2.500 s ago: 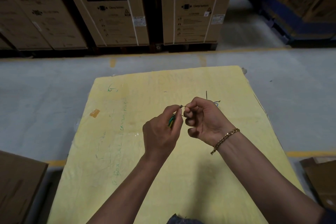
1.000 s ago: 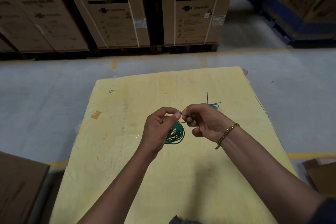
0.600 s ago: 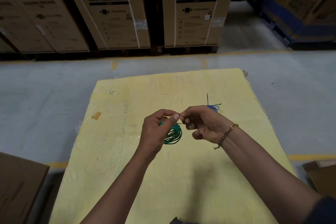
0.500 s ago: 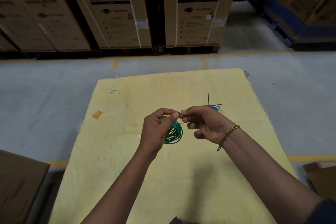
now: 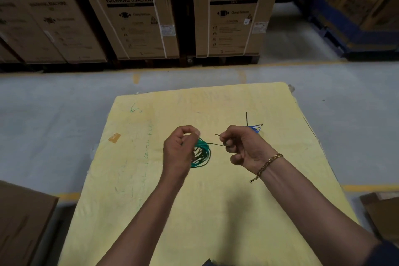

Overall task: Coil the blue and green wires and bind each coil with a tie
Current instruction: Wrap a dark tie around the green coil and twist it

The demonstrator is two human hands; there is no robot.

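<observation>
A green wire coil [image 5: 201,155] hangs just above the yellow board [image 5: 216,201], held at its upper left by my left hand [image 5: 178,151]. A thin dark tie [image 5: 213,144] runs from the coil's top to my right hand [image 5: 244,147], which pinches its free end. Behind my right hand lies the blue wire coil [image 5: 255,129], mostly hidden, with dark tie ends [image 5: 246,117] sticking up from it.
Large cardboard washing machine boxes [image 5: 235,11] stand in a row across the grey floor beyond the board. A brown carton [image 5: 23,224] sits at the lower left and another [image 5: 382,209] at the right edge. A tape patch [image 5: 114,137] marks the board's left side.
My hands were pinched together at the coil's top; now they have drawn apart, my right hand pulling the tie out to the right. The green coil hangs more in view.
</observation>
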